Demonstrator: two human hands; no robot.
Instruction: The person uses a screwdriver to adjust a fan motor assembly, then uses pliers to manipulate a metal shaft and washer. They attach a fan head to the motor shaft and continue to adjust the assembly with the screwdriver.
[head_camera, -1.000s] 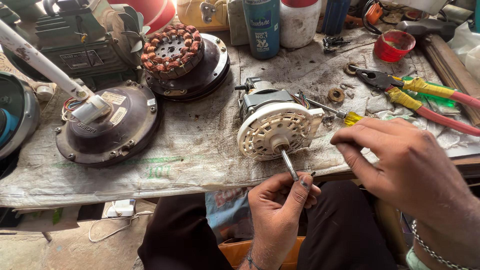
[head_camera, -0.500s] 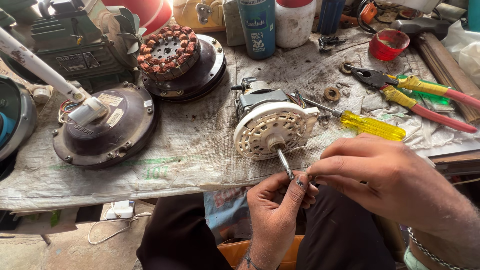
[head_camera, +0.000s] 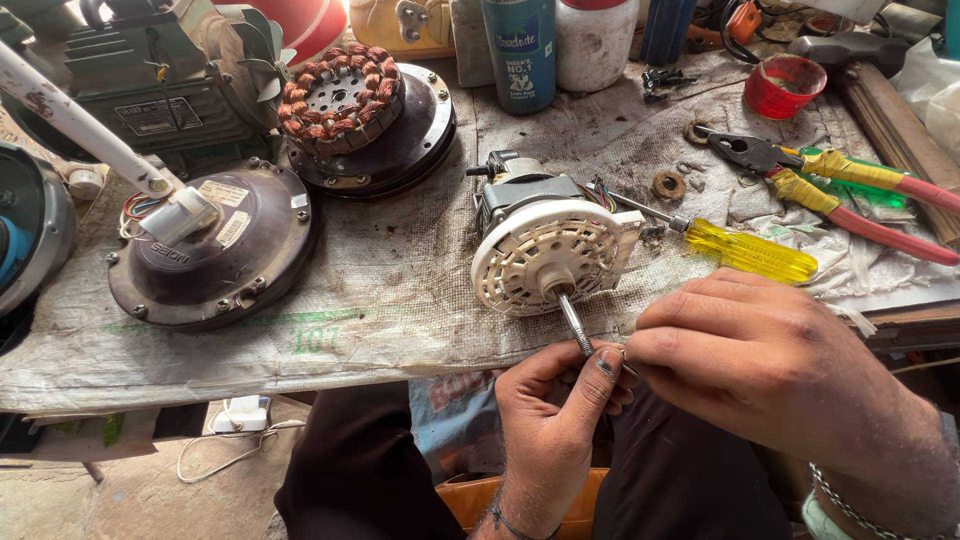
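Left hand (head_camera: 555, 420) pinching the shaft tip (head_camera: 577, 328) of the white fan motor (head_camera: 545, 255) lying at the worktop (head_camera: 400, 290) edge, steadying it | right hand (head_camera: 760, 365) fingers closing beside the tip, grasp unclear | yellow screwdriver (head_camera: 745, 250) lying nearby.

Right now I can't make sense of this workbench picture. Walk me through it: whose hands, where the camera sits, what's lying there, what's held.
The camera sits on the person's head and looks down, so both hands are their own. The left hand and right hand meet at the tip of a metal shaft, pinching it. That shaft sticks out of a small white motor lying on the cloth-covered bench. Beside it lie a yellow-handled screwdriver and pliers. To the left are a dark round fan housing and a copper-wound stator. Bottles and a small red cup stand at the back.
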